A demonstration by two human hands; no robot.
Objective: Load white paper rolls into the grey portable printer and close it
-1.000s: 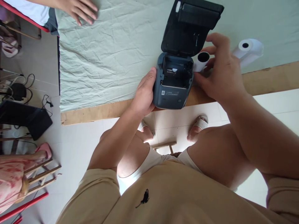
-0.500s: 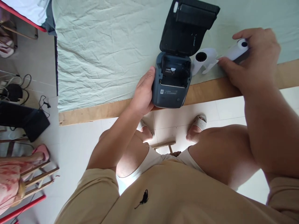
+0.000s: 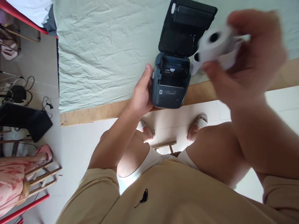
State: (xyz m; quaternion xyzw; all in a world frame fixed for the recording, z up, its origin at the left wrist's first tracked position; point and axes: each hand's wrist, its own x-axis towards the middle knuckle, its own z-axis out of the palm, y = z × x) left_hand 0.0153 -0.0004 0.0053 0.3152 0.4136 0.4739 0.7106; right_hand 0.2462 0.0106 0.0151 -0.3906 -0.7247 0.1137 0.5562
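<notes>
A dark blue-grey printer (image 3: 171, 98) lies at the table's front edge, its black lid (image 3: 187, 28) swung up and its paper bay bare inside. Around the printer's left side is my left hand (image 3: 143, 90), thumb along the edge. My right hand (image 3: 252, 59), blurred by motion, grips a white paper roll (image 3: 210, 46) between thumb and fingers, raised just right of the lid. Partly behind that roll, a second white paper roll (image 3: 195, 65) rests against the printer's right side.
A pale green cloth covers the table, with a bare wooden edge (image 3: 98, 113) towards me. To the left on the floor are a black box-like object (image 3: 37, 124), cables and wooden stool legs (image 3: 42, 177). Beside them shows a person's foot in a pink shoe (image 3: 45, 152).
My right hand has lifted its paper roll and moved left, towards the printer's lid. My left hand stays at the printer, its thumb slightly farther from the side.
</notes>
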